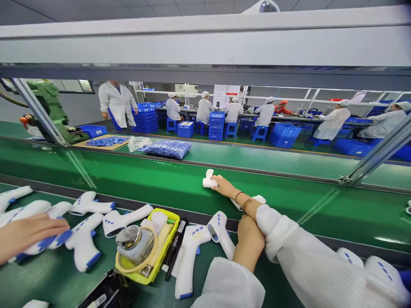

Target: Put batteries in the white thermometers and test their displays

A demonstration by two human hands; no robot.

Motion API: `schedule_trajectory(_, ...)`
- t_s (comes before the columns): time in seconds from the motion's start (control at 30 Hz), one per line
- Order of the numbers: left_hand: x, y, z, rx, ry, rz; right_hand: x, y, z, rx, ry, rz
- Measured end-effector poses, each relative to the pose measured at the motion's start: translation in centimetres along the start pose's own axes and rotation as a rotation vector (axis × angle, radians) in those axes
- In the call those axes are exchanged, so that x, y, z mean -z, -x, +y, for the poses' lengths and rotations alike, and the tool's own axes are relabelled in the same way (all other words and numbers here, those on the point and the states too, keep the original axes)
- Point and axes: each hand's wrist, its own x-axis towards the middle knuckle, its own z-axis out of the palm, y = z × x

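Note:
My right hand (223,185) reaches over the green conveyor belt, its fingers closed on a white infrared thermometer (209,180). Below the right forearm is my left hand (251,237), bent at the wrist, its fingers mostly hidden from view. Just left of it, a white thermometer with blue buttons and a small display (221,231) leans on the work surface. Behind my right wrist, part of another white thermometer (259,199) shows on the belt. One more thermometer (189,261) lies by the black markers (176,246).
A yellow tray (148,279) holds a metal-capped bottle and a tape roll. Several thermometers (85,239) lie left, where another person's hand (35,233) reaches in. A bag of blue parts (167,149) rests beyond the belt. Metal posts (379,149) and a beam (205,47) frame the station.

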Motion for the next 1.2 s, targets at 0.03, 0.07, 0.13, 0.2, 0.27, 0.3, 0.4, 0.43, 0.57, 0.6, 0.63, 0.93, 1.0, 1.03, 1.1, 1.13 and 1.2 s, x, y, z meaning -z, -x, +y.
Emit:
schedule_trajectory(0.03,0.2,0.3,0.2,-0.017,-0.035,0.0,0.7,0.5,-0.2,0.033,-0.056,0.036)
schedule_trajectory(0.07,0.4,0.7,0.6,-0.044,-0.065,0.007,1.7,1.2,-0.3,0.063,-0.119,0.083)
schedule_trajectory(0.13,0.8,1.8,1.7,-0.137,-0.113,0.026,4.2,2.8,-0.4,0.106,-0.261,0.201)
schedule_trajectory(0.2,1.2,3.3,3.2,-0.262,-0.132,0.037,7.1,5.1,-0.2,0.112,-0.413,0.339)
schedule_trajectory(0.27,1.7,5.1,4.7,-0.442,-0.104,0.131,10.0,8.1,0.2,0.087,-0.565,0.483)
schedule_trajectory(0.3,1.9,6.0,5.4,-0.532,-0.079,0.231,11.3,9.8,0.3,0.069,-0.637,0.551)
schedule_trajectory(0.4,2.6,8.2,6.7,-0.681,-0.02,0.575,14.2,15.4,-0.1,0.015,-0.808,0.706)
schedule_trajectory(0.43,2.7,8.8,7.0,-0.678,-0.015,0.59,14.8,17.3,-0.6,0.004,-0.859,0.737)
schedule_trajectory(0.57,2.4,10.7,7.8,-0.68,0.073,0.157,15.0,23.2,-3.6,-0.018,-1.222,0.688)
schedule_trajectory(0.6,2.0,11.2,8.0,-0.707,0.1,0.082,14.7,24.2,-4.2,-0.019,-1.316,0.647)
schedule_trajectory(0.63,1.5,11.6,8.1,-0.732,0.119,0.055,14.3,24.9,-4.7,-0.016,-1.385,0.61)
schedule_trajectory(0.93,-1.6,13.1,8.2,-0.609,0.211,0.116,13.3,26.4,-4.0,0.208,-1.586,0.431)
schedule_trajectory(1.0,-1.4,13.4,8.3,-0.611,0.212,0.068,13.3,26.6,-3.8,0.204,-1.65,0.408)
schedule_trajectory(1.03,-1.3,13.6,8.4,-0.609,0.208,0.045,13.3,26.7,-3.8,0.198,-1.669,0.395)
schedule_trajectory(1.1,-1.2,14.0,8.5,-0.614,0.204,0.036,13.2,26.9,-3.8,0.189,-1.69,0.366)
schedule_trajectory(1.13,-1.2,14.2,8.6,-0.62,0.195,0.042,13.2,27.0,-3.9,0.189,-1.7,0.349)
schedule_trajectory(1.2,-1.2,14.5,8.7,-0.631,0.166,0.064,13.1,27.2,-4.0,0.196,-1.729,0.317)
